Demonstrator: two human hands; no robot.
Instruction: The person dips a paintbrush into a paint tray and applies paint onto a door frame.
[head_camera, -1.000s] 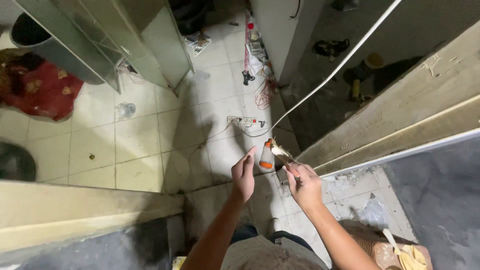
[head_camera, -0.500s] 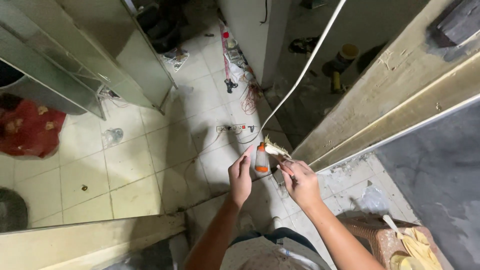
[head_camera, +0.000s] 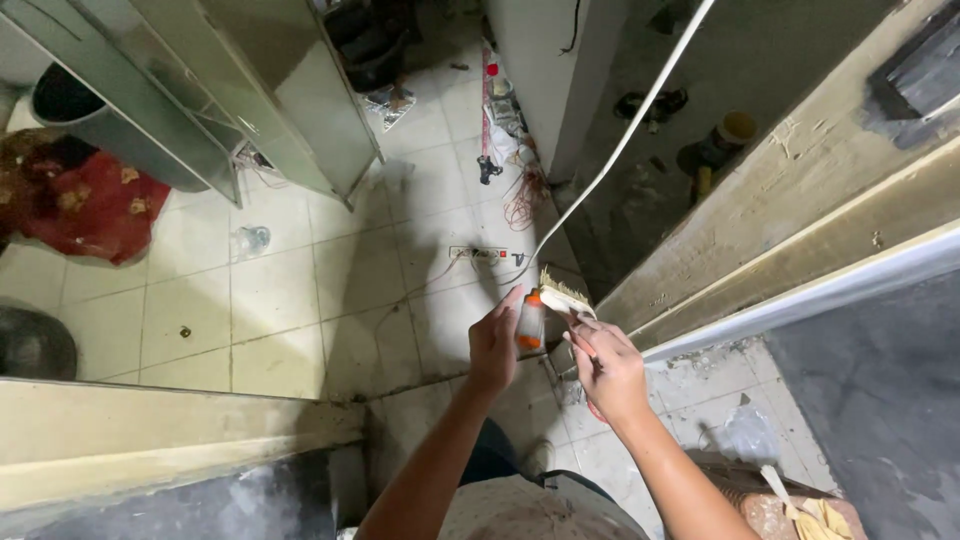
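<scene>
My left hand (head_camera: 494, 342) holds a small white bottle with an orange base (head_camera: 530, 322), tipped toward a paintbrush. My right hand (head_camera: 606, 368) grips the handle of that paintbrush (head_camera: 566, 296), whose pale bristles point up and left beside the bottle. Both hands are raised over a tiled floor (head_camera: 300, 290), close to the lower end of a long wooden beam (head_camera: 800, 200).
A white cable (head_camera: 620, 140) runs up from a power strip (head_camera: 478, 254) on the floor. Metal panels (head_camera: 250, 90) lean at upper left, a red cloth (head_camera: 80, 200) lies at left. A wooden plank (head_camera: 150, 430) crosses lower left. A bag (head_camera: 790, 510) sits at lower right.
The view has shifted a little; my hands stay together with the bottle and brush, now slightly lower and more central in the view.
</scene>
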